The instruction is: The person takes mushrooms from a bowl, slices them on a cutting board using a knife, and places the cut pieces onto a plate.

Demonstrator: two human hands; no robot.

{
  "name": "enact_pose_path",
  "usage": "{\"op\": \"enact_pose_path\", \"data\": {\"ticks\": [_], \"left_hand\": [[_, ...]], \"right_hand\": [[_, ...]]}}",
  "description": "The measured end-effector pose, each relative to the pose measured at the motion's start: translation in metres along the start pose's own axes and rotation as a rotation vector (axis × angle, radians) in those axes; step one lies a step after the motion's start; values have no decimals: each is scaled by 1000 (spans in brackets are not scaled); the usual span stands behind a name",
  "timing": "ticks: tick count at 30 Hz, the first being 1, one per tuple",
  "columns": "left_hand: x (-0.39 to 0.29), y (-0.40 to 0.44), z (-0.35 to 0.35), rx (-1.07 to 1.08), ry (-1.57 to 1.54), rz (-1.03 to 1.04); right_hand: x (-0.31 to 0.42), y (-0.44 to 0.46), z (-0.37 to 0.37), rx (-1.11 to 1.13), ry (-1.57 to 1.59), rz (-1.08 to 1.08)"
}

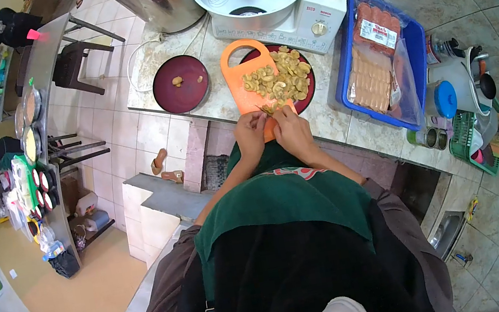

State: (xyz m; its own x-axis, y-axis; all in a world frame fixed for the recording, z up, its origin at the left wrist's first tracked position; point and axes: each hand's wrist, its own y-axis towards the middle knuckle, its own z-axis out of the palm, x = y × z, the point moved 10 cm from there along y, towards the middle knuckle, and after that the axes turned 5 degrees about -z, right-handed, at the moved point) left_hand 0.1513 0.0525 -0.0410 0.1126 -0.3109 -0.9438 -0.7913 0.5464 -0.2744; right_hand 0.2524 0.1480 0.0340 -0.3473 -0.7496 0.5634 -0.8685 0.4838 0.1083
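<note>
Both hands meet over the near end of an orange cutting board [236, 81]. My left hand [250, 133] has its fingers drawn together at the board's left edge. Close beside it, my right hand [291, 128] is closed too, fingertips pointing down toward the board. What lies between the fingers is too small to make out. Just beyond them, sliced mushrooms [282, 80] are heaped on the board and spill onto a dark red plate [312, 84] partly under it. Left of the board, another dark red plate [167, 98] holds a few whole mushrooms [178, 81].
A stand mixer [299, 17] with whisks in its bowl stands behind the board. To the right, a blue tray [422, 57] holds packed sausages [371, 81]. Beyond it are jars [436, 138] and a green basket [464, 141]. A steel container [157, 4] stands back left.
</note>
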Motion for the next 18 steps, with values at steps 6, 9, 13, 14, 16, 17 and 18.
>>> {"op": "enact_pose_path", "data": {"ticks": [6,9,13,14,16,17,18], "left_hand": [[5,0,-1,-17,-7,-35],[2,3,0,-10,-78,-56],[-23,16,-13,-92,-9,-4],[-45,19,-20,-151,115,116],[-92,25,-37,-272,362,354],[-113,33,-51,-335,330,452],[-132,43,-69,-395,296,548]], "right_hand": [[-14,-27,4,52,48,74],[-26,-55,-9,48,86,98],[-21,-49,-32,30,149,118],[-17,-43,-33,23,157,124],[-10,-27,-16,28,139,66],[-8,-19,-7,30,130,37],[-10,-11,-1,20,119,36]]}}
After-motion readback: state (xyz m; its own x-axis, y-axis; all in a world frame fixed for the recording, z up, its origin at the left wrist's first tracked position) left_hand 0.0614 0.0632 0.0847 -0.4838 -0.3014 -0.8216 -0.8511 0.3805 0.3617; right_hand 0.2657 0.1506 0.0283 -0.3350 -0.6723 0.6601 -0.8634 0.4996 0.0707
